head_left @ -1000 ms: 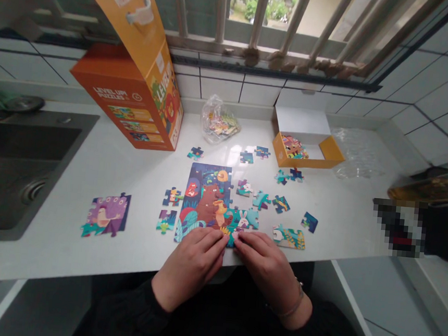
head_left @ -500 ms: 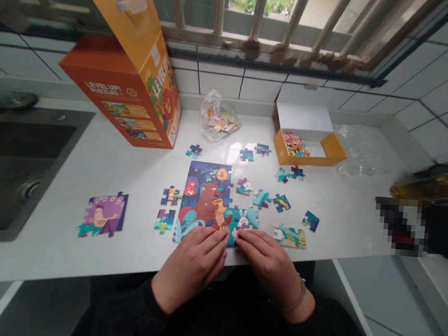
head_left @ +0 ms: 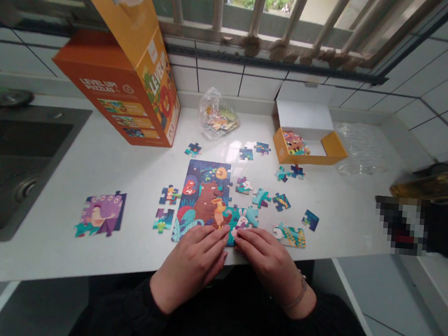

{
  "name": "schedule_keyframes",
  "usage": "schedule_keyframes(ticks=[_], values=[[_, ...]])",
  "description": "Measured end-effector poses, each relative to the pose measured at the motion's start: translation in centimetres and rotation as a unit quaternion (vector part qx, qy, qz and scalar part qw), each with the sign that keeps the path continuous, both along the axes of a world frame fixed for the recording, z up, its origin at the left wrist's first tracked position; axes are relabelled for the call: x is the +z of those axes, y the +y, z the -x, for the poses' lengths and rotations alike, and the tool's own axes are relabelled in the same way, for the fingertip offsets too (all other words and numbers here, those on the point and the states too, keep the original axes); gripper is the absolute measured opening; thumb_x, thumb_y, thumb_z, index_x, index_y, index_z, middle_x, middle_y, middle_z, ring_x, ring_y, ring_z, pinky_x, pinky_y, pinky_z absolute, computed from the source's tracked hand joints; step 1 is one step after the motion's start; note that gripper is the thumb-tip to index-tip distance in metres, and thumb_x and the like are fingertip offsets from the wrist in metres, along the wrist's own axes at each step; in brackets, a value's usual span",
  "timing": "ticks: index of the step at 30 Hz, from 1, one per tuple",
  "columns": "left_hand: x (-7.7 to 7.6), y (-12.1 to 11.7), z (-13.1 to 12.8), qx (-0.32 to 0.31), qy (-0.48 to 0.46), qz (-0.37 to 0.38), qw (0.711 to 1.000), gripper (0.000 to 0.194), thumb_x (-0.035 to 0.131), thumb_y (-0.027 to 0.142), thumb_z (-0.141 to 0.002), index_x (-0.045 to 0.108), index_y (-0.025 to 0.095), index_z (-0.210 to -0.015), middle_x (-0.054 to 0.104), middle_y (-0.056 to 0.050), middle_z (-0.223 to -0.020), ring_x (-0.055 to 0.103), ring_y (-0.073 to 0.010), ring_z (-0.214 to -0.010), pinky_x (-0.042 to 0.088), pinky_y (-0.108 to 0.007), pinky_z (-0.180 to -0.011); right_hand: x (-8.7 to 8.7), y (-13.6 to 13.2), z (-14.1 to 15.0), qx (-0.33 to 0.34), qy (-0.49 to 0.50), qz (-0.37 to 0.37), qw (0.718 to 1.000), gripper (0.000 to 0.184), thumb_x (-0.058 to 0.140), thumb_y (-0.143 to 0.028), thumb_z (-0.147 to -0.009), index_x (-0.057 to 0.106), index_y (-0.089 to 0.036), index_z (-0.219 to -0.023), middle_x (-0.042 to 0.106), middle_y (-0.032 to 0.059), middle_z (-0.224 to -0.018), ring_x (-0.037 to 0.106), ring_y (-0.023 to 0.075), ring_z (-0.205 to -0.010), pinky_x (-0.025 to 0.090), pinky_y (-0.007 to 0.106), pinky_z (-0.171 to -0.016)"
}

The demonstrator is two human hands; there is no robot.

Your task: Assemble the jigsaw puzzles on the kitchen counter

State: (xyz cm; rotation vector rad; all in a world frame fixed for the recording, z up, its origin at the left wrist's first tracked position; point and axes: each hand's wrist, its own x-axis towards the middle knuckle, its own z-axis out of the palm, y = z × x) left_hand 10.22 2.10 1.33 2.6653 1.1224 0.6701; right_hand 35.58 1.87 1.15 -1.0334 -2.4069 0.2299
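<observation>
A partly joined jigsaw puzzle (head_left: 208,198) with a bear, a fox-like animal and a rabbit lies in front of me. My left hand (head_left: 196,254) has its fingers pressed together on the puzzle's bottom edge, thumb tucked beneath. Close beside it, my right hand (head_left: 268,263) is closed with its fingertips on the bottom pieces below the rabbit. Both hands hide part of that edge. Loose pieces lie around: a frog piece (head_left: 163,220) to the left, a teal piece (head_left: 261,198) and a joined strip with yellow leaves (head_left: 294,237) to the right.
A joined purple section (head_left: 102,214) lies near the sink (head_left: 21,181). Behind stand a tall orange puzzle box (head_left: 124,96), a plastic bag of pieces (head_left: 217,118) and an open yellow box (head_left: 311,155). Clear plastic packaging (head_left: 361,151) lies at the right.
Both hands stay on the puzzle's bottom edge with almost no movement. The view has shifted very slightly; the pieces appear to lie as before.
</observation>
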Motion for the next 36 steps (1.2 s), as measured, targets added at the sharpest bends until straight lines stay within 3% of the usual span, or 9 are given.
schedule_keyframes(ticks=[5, 10, 17, 23, 30, 33, 36], values=[[-0.3, -0.2, 0.4, 0.025, -0.067, 0.022, 0.997, 0.024, 0.065, 0.018, -0.106, 0.071, 0.018, -0.129, 0.077, -0.013, -0.133, 0.074, -0.0283, -0.120, 0.064, -0.048, -0.104, 0.5, 0.8, -0.3, 0.035, -0.028, -0.022, 0.999, 0.036, 0.053, -0.015, -0.111, 0.070, -0.023, -0.142, 0.079, 0.0102, -0.124, 0.074, 0.0262, -0.112, 0.066, 0.043, -0.100], [-0.6, -0.3, 0.4, 0.029, -0.066, 0.023, 0.997, 0.017, 0.064, 0.016, -0.105, 0.072, 0.017, -0.120, 0.078, -0.014, -0.130, 0.075, -0.0289, -0.118, 0.064, -0.050, -0.104, 0.4, 1.6, -0.4, 0.062, -0.061, -0.042, 0.995, 0.033, 0.056, -0.013, -0.109, 0.072, -0.024, -0.136, 0.077, 0.0108, -0.125, 0.072, 0.0249, -0.109, 0.065, 0.042, -0.096], [-0.7, -0.3, 0.4, 0.020, -0.038, 0.017, 0.999, 0.036, 0.063, 0.016, -0.106, 0.066, 0.015, -0.142, 0.075, -0.015, -0.137, 0.073, -0.0296, -0.120, 0.064, -0.050, -0.104, 0.2, 2.1, -0.3, 0.093, -0.084, -0.063, 0.990, 0.029, 0.060, -0.016, -0.108, 0.072, -0.018, -0.135, 0.078, 0.0107, -0.133, 0.072, 0.0265, -0.106, 0.066, 0.042, -0.088], [-0.8, -0.2, 0.2, 0.020, -0.008, -0.005, 1.000, 0.033, 0.063, 0.017, -0.106, 0.068, 0.012, -0.139, 0.075, -0.016, -0.138, 0.071, -0.0300, -0.117, 0.062, -0.049, -0.102, -0.4, 0.8, -0.3, 0.052, -0.081, -0.035, 0.995, 0.034, 0.058, -0.016, -0.110, 0.070, -0.021, -0.141, 0.077, 0.0070, -0.142, 0.072, 0.0301, -0.123, 0.065, 0.050, -0.100], [-0.1, 0.0, -0.3, -0.004, 0.049, -0.016, 0.999, 0.044, 0.060, 0.022, -0.109, 0.061, 0.017, -0.152, 0.067, -0.012, -0.156, 0.070, -0.0286, -0.109, 0.058, -0.049, -0.094, -0.4, -0.4, -0.2, 0.053, -0.026, -0.013, 0.998, 0.036, 0.059, -0.010, -0.107, 0.068, -0.011, -0.142, 0.074, 0.0122, -0.145, 0.067, 0.0304, -0.138, 0.060, 0.051, -0.117], [0.2, 0.0, -0.5, -0.007, 0.071, -0.022, 0.997, 0.048, 0.059, 0.025, -0.109, 0.058, 0.020, -0.157, 0.065, -0.011, -0.159, 0.069, -0.0288, -0.108, 0.055, -0.049, -0.093, 0.0, -0.8, -0.7, 0.029, 0.012, -0.004, 1.000, 0.032, 0.065, -0.010, -0.104, 0.072, -0.015, -0.135, 0.079, 0.0108, -0.137, 0.069, 0.0301, -0.134, 0.062, 0.050, -0.113], [0.1, 0.0, -0.9, 0.002, 0.091, -0.025, 0.996, 0.043, 0.059, 0.031, -0.110, 0.063, 0.020, -0.151, 0.066, -0.011, -0.157, 0.068, -0.0303, -0.110, 0.053, -0.051, -0.095, 0.6, -1.0, -2.2, -0.040, 0.026, -0.002, 0.999, 0.028, 0.069, -0.012, -0.102, 0.074, -0.021, -0.128, 0.082, 0.0089, -0.124, 0.073, 0.0301, -0.119, 0.063, 0.052, -0.104]])
